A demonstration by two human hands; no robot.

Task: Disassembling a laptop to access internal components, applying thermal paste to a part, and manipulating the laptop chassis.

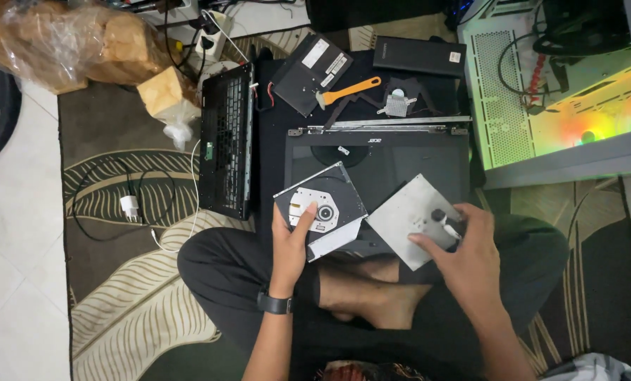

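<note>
A person sits cross-legged on a rug. At the centre, the left hand (291,243) grips an opened disc drive (320,207), thumb on its tray. At three o'clock from it, the right hand (470,247), fingers half curled, pinches a small screwdriver (446,222) over the drive's loose metal cover (413,219). The drive looks light, rigid and delicate; best held by its edges.

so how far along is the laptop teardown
Done: keyboard frame lies off to the side, and the optical drive is out and opened. In hand: left hand holds the drive, right hand holds its metal cover. Left: the laptop base looks mostly intact.
</note>
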